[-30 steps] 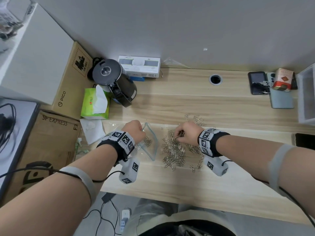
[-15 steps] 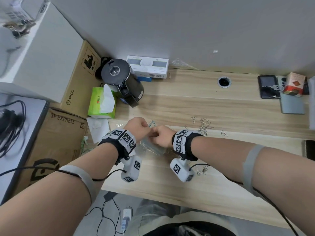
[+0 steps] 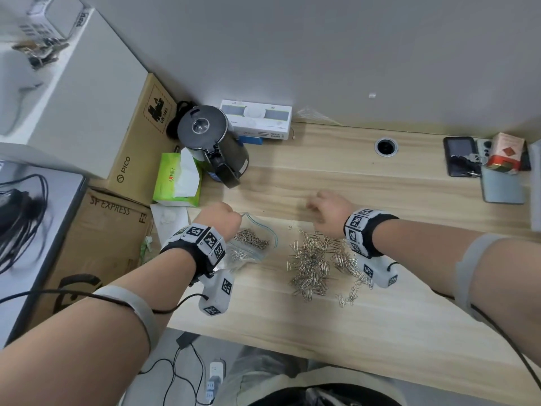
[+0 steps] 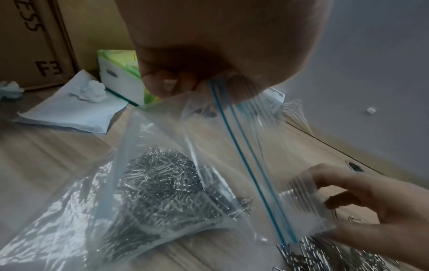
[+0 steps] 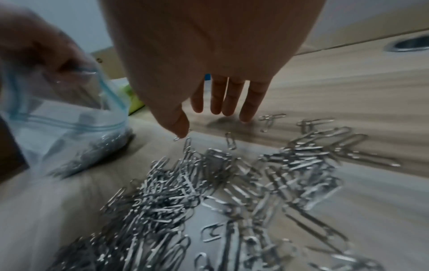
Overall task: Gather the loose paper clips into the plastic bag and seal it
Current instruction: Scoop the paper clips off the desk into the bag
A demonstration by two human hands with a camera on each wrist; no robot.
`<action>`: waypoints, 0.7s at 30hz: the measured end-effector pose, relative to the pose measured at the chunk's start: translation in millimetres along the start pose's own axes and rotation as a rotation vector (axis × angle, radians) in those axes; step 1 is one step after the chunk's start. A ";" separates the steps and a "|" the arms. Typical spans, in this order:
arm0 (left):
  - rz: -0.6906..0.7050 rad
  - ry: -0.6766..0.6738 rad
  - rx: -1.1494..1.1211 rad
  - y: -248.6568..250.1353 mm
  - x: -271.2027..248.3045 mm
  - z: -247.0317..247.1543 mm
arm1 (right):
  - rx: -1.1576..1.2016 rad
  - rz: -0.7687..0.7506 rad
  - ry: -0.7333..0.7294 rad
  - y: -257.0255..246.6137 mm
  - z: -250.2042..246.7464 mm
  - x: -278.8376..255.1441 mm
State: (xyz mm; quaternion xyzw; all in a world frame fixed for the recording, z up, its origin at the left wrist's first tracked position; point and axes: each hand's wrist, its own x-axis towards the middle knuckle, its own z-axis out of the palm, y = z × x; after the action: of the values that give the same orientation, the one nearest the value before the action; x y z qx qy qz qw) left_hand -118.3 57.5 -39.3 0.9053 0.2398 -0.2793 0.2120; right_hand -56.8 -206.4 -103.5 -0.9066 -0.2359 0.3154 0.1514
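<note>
A clear plastic bag (image 3: 257, 238) with a blue zip strip (image 4: 243, 165) lies on the wooden desk, a heap of silver paper clips (image 4: 160, 185) inside it. My left hand (image 3: 218, 216) pinches the bag's top edge and holds its mouth up and open; its fingers (image 4: 167, 82) curl round the zip strip. To the right, a loose pile of paper clips (image 3: 319, 259) spreads over the desk. My right hand (image 3: 328, 213) hovers just beyond that pile, its fingers (image 5: 228, 99) straight and spread, holding nothing. The bag (image 5: 69, 132) sits left of it in the right wrist view.
A black kettle (image 3: 210, 142), a green tissue pack (image 3: 175, 180) and a white box (image 3: 256, 118) stand at the back left. Cardboard boxes (image 3: 111, 224) line the left edge. Phones (image 3: 461, 156) and a small red box (image 3: 506, 152) lie at the back right, near a cable hole (image 3: 385, 146).
My right hand has come away from the bag's mouth and moved right, back over the loose pile, with its fingers now spread. The left hand has kept hold of the bag.
</note>
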 end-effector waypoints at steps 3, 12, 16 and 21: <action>0.005 0.013 -0.021 -4.7 -2.2 -2.4 | -0.098 -0.162 -0.041 -19.8 12.7 2.7; 0.071 0.014 -0.012 -9.4 0.6 8.0 | -0.275 -0.372 -0.219 -27.7 26.8 -2.9; 0.086 0.054 -0.063 -9.0 -2.8 15.7 | -0.312 -0.361 -0.226 -22.8 20.4 -7.3; 0.048 0.080 -0.036 -10.5 -4.7 11.7 | -0.270 -0.510 -0.244 -47.0 40.6 -10.8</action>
State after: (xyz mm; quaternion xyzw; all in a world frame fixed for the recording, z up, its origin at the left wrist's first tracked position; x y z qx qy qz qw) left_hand -132.3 58.3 -47.9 0.9173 0.2313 -0.2332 0.2253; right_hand -106.0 -167.4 -108.9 -0.7854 -0.5121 0.3396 0.0743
